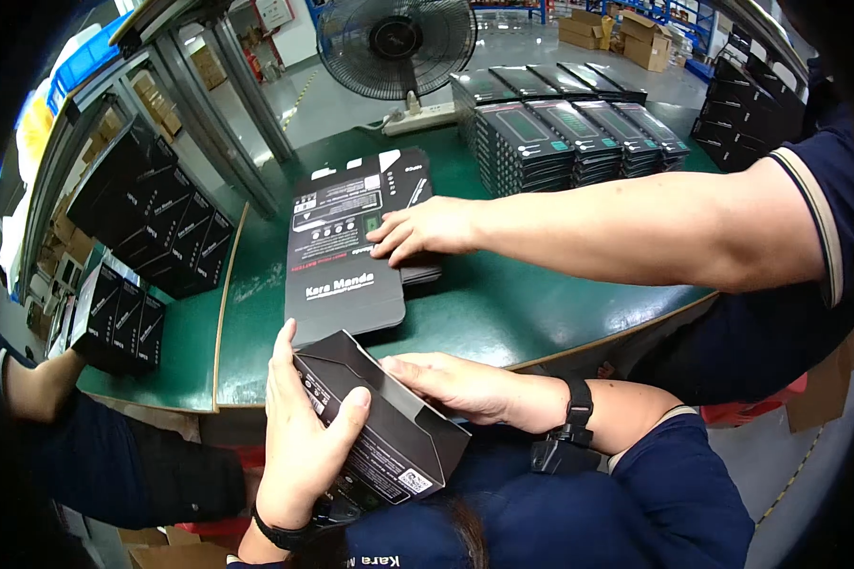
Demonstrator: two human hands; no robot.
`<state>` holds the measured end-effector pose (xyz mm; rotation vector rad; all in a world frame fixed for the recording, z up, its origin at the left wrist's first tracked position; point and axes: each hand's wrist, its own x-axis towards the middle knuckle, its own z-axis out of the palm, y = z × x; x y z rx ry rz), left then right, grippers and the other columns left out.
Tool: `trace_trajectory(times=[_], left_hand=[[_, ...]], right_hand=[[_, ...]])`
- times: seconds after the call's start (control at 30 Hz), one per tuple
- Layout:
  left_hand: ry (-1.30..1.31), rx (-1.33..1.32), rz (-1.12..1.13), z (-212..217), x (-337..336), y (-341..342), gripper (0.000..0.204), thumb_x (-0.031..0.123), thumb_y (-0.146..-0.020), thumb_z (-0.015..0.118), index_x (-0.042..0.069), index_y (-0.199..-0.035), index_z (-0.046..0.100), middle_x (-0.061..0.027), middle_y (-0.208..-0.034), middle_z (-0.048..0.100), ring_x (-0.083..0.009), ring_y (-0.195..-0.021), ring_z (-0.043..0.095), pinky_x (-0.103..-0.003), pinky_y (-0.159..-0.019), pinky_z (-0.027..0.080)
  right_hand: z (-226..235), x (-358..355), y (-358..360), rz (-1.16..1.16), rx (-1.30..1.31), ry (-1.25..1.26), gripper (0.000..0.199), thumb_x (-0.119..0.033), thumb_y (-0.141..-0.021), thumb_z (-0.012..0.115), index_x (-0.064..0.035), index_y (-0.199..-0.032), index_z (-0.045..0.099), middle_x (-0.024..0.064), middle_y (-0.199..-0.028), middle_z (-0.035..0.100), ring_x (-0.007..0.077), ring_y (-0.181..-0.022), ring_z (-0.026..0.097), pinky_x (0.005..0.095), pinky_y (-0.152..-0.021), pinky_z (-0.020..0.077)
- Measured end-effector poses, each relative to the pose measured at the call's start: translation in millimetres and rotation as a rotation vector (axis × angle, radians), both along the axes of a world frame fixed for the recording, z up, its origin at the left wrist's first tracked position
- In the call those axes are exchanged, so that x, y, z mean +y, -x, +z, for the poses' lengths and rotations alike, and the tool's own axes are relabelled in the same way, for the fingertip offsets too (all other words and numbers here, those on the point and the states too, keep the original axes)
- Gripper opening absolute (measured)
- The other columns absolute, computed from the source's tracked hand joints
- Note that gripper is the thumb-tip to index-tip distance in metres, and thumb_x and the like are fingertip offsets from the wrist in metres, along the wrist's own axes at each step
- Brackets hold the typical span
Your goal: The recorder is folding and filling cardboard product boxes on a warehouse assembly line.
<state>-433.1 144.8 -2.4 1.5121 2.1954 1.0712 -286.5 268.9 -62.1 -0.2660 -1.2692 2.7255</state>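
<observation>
Just above my lap I hold a black cardboard box [375, 427], tilted, with pale print and a white label on its sides. My left hand [304, 436] grips it from the left, thumb lying across the printed side and fingers along the far edge. On the box's right side, my right hand [455, 387] is closed at the folded end flap, its fingers partly hidden by the edge. Beyond the box, flat unfolded black cartons [342, 294] lie stacked on the green table [465, 308]. Another person's hand [422, 230] rests on that stack.
Several stacks of flat black packages [527, 142] stand at the back right of the table. Behind it is a black fan [396, 38] beside a white power strip [422, 116]. Black boxes [161, 223] are piled at left, near another person's arm [43, 384]. Metal posts [199, 95] rise there.
</observation>
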Motion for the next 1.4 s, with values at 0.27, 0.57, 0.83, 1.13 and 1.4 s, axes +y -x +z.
trace_trajectory(times=[0.27, 0.57, 0.83, 1.13, 1.4], left_hand=[[0.004, -0.141, -0.048, -6, -15, 4, 0.082, 0.015, -0.071, 0.064, 0.005, -0.141, 0.023, -0.0225, -0.125, 0.039, -0.0345, -0.118, 0.04, -0.044, -0.103, 0.031], [-0.072, -0.398, -0.111, 6, -24, -5, 0.079, 0.007, -0.071, 0.059, 0.005, -0.141, 0.022, -0.0145, -0.123, 0.04, -0.0229, -0.113, 0.046, -0.036, -0.098, 0.037], [-0.123, -0.326, -0.077, 9, -32, -8, 0.076, 0.015, -0.07, 0.06, 0.004, -0.138, 0.027, -0.0139, -0.12, 0.042, -0.0223, -0.109, 0.045, -0.036, -0.099, 0.035], [-0.12, -0.252, -0.012, 10, -34, -15, 0.064, 0.012, -0.073, 0.057, 0.004, -0.132, 0.031, -0.0149, -0.116, 0.046, -0.0217, -0.104, 0.048, -0.036, -0.093, 0.039], [-0.048, -0.423, -0.135, 4, -33, -14, 0.073, 0.004, -0.075, 0.058, 0.004, -0.138, 0.023, -0.0147, -0.123, 0.039, -0.0212, -0.112, 0.044, -0.034, -0.098, 0.036]], right_hand=[[10, -19, 6, -0.008, 0.046, -0.322, 0.068, -0.04, -0.09, 0.059, 0.0011, -0.137, 0.033, 0.0132, -0.118, 0.053, 0.0141, -0.104, 0.051, 0.0265, -0.089, 0.0435], [10, -34, 4, -0.131, 0.168, -0.368, 0.058, -0.033, -0.091, 0.059, 0.0029, -0.131, 0.037, 0.0121, -0.11, 0.058, 0.0145, -0.1, 0.054, 0.0277, -0.086, 0.0451], [22, 146, 14, -0.493, 0.027, -1.696, 0.016, -0.007, -0.082, 0.055, -0.0046, -0.098, 0.058, 0.0072, -0.095, 0.058, 0.0162, -0.091, 0.058, 0.0274, -0.081, 0.0493], [39, 149, 18, -0.514, 0.053, -2.443, 0.011, -0.01, -0.072, 0.061, -0.0149, -0.079, 0.068, 0.0008, -0.082, 0.059, 0.0176, -0.088, 0.059, 0.0301, -0.074, 0.05], [53, 141, 13, -0.544, 0.096, -2.606, 0.014, -0.011, -0.075, 0.058, -0.0178, -0.081, 0.069, -0.0021, -0.087, 0.057, 0.0167, -0.091, 0.057, 0.0306, -0.075, 0.0499]])
